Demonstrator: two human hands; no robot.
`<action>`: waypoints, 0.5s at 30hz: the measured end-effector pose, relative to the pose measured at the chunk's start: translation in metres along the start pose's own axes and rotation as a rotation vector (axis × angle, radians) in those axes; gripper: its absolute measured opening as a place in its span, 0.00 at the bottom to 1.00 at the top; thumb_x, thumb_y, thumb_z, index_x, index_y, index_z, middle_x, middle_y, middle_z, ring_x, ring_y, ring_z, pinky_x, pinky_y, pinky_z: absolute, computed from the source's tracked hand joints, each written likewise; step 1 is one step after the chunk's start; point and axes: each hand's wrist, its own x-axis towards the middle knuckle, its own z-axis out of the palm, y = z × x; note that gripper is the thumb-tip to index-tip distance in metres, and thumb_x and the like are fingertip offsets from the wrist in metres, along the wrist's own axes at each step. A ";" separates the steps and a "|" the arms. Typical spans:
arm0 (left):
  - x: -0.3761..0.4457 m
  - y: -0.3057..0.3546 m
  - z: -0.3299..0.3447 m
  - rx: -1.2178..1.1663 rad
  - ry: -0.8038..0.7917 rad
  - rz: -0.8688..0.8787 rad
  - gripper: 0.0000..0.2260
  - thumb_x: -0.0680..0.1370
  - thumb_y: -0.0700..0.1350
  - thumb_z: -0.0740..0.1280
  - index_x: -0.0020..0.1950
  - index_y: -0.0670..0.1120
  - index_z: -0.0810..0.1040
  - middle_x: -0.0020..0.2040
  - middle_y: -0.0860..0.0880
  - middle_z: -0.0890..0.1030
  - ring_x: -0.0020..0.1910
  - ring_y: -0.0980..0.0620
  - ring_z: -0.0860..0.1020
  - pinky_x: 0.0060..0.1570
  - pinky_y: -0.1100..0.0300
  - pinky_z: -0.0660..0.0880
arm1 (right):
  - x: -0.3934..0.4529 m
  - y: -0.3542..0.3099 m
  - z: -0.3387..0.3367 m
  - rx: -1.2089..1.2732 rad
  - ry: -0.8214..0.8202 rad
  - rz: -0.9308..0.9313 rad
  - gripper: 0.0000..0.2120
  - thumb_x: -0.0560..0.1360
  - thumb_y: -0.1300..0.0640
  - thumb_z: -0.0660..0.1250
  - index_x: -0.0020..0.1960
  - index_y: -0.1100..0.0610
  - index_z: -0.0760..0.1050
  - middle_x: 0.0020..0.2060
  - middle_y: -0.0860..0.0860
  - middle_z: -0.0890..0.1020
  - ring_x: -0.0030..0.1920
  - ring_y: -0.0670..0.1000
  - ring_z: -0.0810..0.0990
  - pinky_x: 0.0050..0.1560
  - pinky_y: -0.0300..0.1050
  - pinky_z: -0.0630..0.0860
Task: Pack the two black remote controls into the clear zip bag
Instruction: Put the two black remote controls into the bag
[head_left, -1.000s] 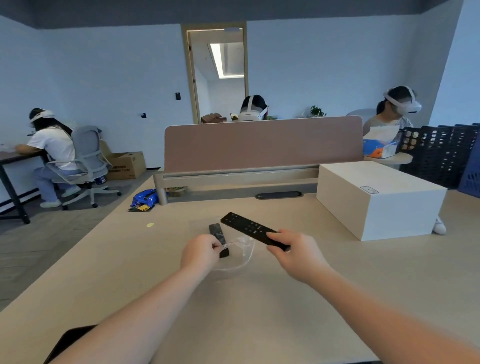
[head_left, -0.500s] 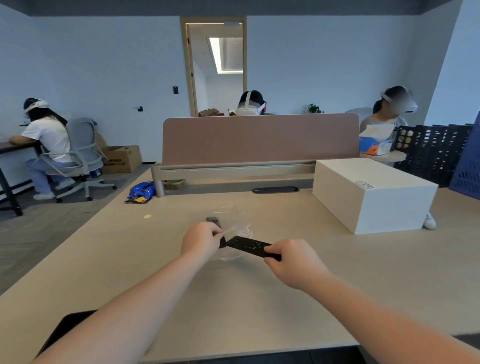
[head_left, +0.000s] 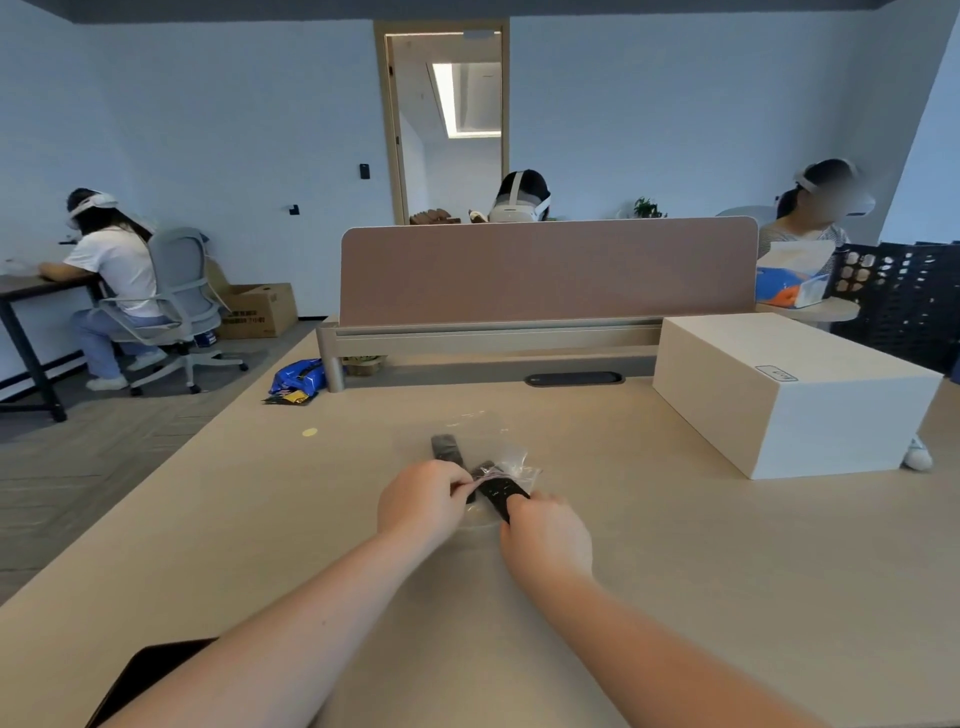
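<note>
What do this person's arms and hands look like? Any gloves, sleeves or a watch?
Both arms are bare as far as the picture shows, with no sleeves in view. The left hand and the right hand wear no gloves. No watch, ring or bracelet shows, and no cables or markings.

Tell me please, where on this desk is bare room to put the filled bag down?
Free: the wide desk surface right of the right hand, in front of the white box; also left of the left hand, toward the yellow dot. Crowded: around the zip bag and both remotes.
</note>
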 end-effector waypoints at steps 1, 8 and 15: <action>0.000 -0.001 0.001 0.000 0.005 0.017 0.09 0.77 0.51 0.63 0.49 0.53 0.83 0.50 0.53 0.84 0.51 0.47 0.79 0.45 0.56 0.76 | 0.003 -0.001 0.002 -0.025 -0.003 -0.005 0.08 0.77 0.61 0.59 0.54 0.58 0.73 0.53 0.56 0.78 0.53 0.59 0.77 0.37 0.44 0.65; 0.000 -0.014 0.011 0.031 -0.033 0.127 0.09 0.78 0.50 0.62 0.52 0.54 0.82 0.52 0.54 0.83 0.55 0.49 0.76 0.46 0.58 0.72 | 0.026 -0.004 0.014 0.021 -0.060 -0.039 0.12 0.79 0.52 0.59 0.59 0.56 0.72 0.56 0.54 0.80 0.54 0.59 0.81 0.43 0.46 0.73; 0.004 -0.024 0.014 0.043 -0.039 0.091 0.09 0.78 0.50 0.62 0.51 0.55 0.82 0.52 0.55 0.84 0.54 0.49 0.76 0.44 0.58 0.71 | 0.022 0.014 0.006 0.039 -0.074 -0.019 0.15 0.76 0.47 0.63 0.58 0.55 0.70 0.52 0.53 0.81 0.50 0.57 0.81 0.38 0.44 0.70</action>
